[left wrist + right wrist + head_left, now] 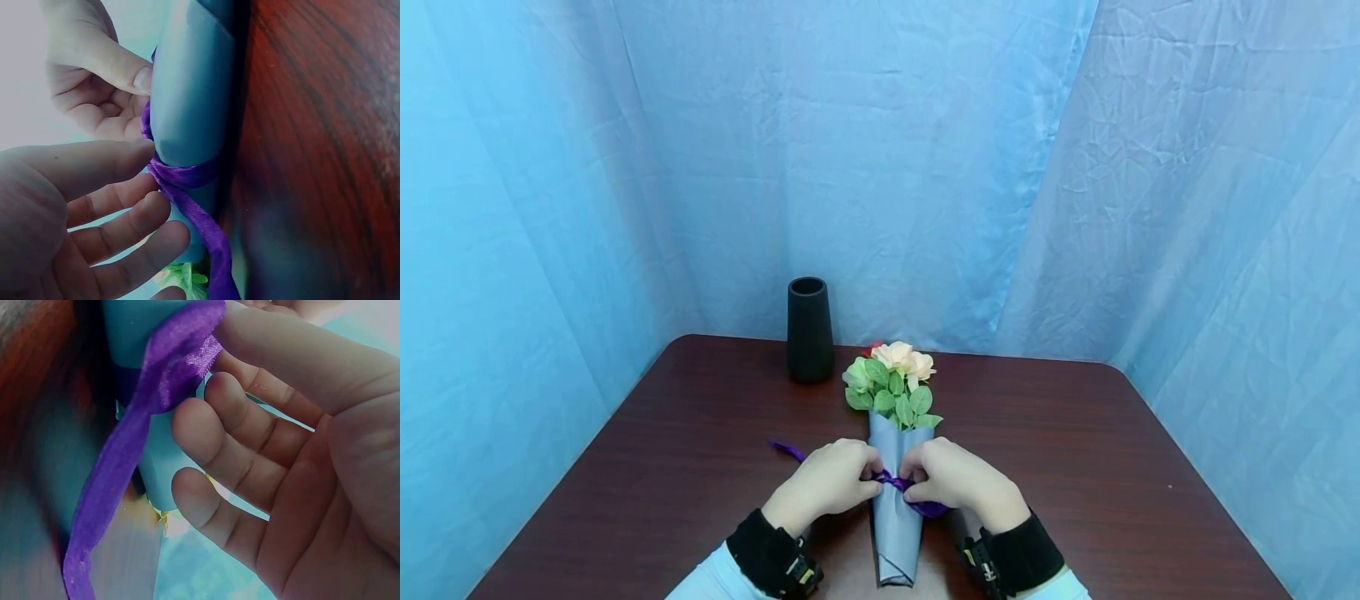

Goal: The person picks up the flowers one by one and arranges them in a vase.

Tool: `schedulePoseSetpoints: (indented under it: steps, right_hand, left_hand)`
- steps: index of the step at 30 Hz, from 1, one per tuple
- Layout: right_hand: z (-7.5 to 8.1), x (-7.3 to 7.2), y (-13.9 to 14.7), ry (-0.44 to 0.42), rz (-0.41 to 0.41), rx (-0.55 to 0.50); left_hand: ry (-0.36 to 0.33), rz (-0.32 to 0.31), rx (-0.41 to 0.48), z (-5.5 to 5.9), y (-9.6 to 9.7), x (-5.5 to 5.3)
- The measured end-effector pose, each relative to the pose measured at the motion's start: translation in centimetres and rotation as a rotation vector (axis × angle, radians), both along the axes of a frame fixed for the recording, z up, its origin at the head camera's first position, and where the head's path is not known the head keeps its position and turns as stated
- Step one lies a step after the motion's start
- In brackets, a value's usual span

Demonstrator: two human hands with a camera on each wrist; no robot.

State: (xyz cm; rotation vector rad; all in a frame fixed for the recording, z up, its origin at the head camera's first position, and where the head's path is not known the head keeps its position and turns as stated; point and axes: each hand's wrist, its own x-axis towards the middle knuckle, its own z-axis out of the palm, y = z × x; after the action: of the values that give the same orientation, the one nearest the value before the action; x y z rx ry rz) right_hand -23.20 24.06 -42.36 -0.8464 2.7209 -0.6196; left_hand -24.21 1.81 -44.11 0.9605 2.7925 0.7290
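Observation:
A bouquet wrapped in grey-blue paper lies on the table with its blooms toward the back. Around its middle goes a purple ribbon, crossed over itself at the front. My left hand pinches the ribbon near this crossing, thumb against index finger, its other fingers loosely bent. From the other side, my right hand pinches the ribbon between thumb and forefinger. One ribbon tail hangs down beside the wrap in the right wrist view. Another tail sticks out beyond my left hand.
A tall black vase stands upright at the back of the dark brown table, left of the blooms. Light blue curtains enclose the table behind and at both sides. Black bands with small devices sit on both wrists.

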Motion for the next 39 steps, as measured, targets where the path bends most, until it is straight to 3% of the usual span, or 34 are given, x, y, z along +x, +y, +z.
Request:
schedulePoseSetpoints:
  steps: [11,25,39]
  right_hand:
    - [0.0,-0.1,0.1,-0.004,0.002,-0.006]
    - [0.1,-0.1,0.5,-0.018,0.017,-0.037]
    - [0.0,-0.2,0.4,-0.023,0.040,-0.038]
  left_hand:
    - [-0.005,0.013,0.036,0.6,-0.7,-0.3]
    - [-0.027,-0.030,0.023,0.2,0.1,0.0]
    - [0.046,-0.041,0.021,-0.3,0.5,0.3]
